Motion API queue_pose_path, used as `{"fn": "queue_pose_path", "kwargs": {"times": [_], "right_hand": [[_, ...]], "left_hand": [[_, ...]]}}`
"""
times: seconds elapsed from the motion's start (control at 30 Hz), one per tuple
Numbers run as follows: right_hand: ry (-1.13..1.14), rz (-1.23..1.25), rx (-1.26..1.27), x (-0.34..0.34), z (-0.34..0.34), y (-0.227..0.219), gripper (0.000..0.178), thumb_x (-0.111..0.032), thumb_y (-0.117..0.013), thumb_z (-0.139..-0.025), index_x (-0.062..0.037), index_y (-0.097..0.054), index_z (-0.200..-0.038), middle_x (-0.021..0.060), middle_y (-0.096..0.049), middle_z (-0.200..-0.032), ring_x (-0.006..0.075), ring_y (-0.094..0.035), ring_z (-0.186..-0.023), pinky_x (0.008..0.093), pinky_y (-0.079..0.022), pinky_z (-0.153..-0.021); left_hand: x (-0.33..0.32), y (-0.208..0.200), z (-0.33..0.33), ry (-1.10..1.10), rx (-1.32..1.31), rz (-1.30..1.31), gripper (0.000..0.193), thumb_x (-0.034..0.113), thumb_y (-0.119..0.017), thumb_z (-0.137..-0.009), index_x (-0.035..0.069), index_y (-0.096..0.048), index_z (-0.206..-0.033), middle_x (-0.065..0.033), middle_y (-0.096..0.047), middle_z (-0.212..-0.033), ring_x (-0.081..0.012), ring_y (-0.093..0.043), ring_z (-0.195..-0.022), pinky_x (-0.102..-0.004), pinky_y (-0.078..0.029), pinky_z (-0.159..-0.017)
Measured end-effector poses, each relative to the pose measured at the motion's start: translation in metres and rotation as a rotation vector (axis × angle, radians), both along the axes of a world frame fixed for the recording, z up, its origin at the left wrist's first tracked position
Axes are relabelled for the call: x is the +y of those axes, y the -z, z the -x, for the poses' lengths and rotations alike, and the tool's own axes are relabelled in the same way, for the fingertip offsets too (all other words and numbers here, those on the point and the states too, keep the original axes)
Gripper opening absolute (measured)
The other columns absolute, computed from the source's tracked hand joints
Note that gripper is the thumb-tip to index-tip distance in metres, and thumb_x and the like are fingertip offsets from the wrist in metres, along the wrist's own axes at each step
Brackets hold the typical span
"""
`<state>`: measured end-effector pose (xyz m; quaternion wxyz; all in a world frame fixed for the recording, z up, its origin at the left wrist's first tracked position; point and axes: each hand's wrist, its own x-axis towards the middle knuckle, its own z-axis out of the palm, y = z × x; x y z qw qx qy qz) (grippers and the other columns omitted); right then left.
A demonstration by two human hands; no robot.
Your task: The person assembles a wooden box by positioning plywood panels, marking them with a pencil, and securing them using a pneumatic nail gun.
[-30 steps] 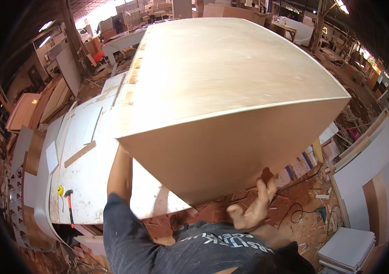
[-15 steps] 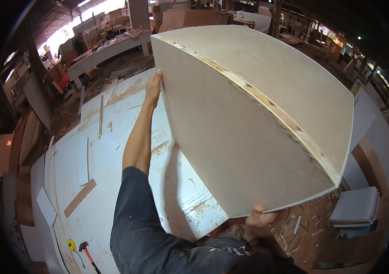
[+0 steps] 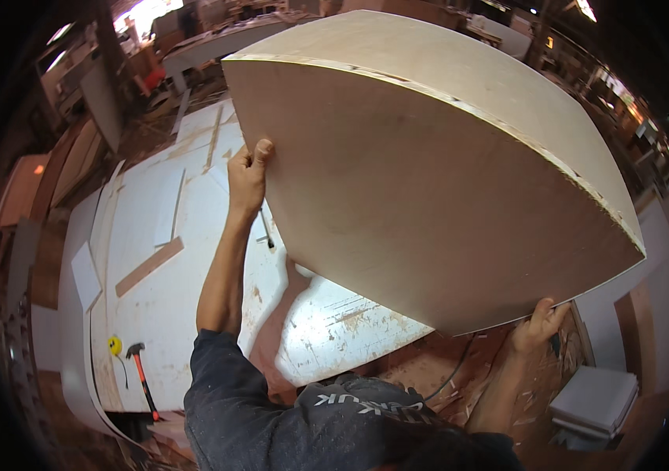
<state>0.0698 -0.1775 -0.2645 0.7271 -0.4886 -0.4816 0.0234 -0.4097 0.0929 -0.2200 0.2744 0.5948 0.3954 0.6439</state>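
Observation:
A large box-shaped wooden panel piece [image 3: 413, 188] is held up tilted in front of me, over the white worktable [image 3: 138, 314]. Its broad flat side faces me, and a rough pale edge runs diagonally between that side and the upper one. My left hand [image 3: 248, 177] grips its left edge, thumb on the face and fingers hidden behind. At the lower right, my right hand [image 3: 538, 326] is closed on the bottom edge, fingertips showing on the face. The lower corner of the piece hangs near the table's front edge.
On the table lie a claw hammer [image 3: 143, 381] with a red and black handle, a yellow tape measure [image 3: 114, 345], and a wooden strip [image 3: 149, 267]. Stacked white panels [image 3: 595, 400] stand at the lower right. Wood scraps litter the floor.
The wooden piece has swung, its lower side rising and its broad face tipping downward. My right hand has moved right and up with it; my left hand has shifted slightly left and down.

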Motion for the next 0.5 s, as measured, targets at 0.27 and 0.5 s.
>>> {"fn": "queue_pose_path", "kwargs": {"times": [0.27,0.5], "right_hand": [[0.054,-0.002,0.051,0.071,-0.087,-0.017,0.048,-0.023,-0.054,-0.109,0.0061,-0.045,-0.147,0.0152,-0.056,-0.141,0.0224,-0.053,-0.129,0.0367,-0.037,-0.111],[-0.006,0.113,0.23,0.154,-0.172,-0.023,0.05,-0.029,-0.065,-0.103,-0.0005,-0.053,-0.143,0.01,-0.061,-0.136,0.0211,-0.062,-0.119,0.0343,-0.055,-0.086]], "left_hand": [[-0.12,-0.013,-0.039,-0.031,0.022,-0.04,0.064,0.059,-0.062,-0.098,-0.003,-0.069,-0.107,-0.0031,-0.068,-0.087,-0.0099,-0.06,-0.079,-0.0266,-0.049,-0.071],[-0.195,-0.007,-0.094,-0.125,0.233,-0.16,0.046,0.043,-0.067,-0.099,0.0,-0.07,-0.084,-0.0053,-0.06,-0.065,-0.0135,-0.054,-0.059,-0.0305,-0.043,-0.054]]}}
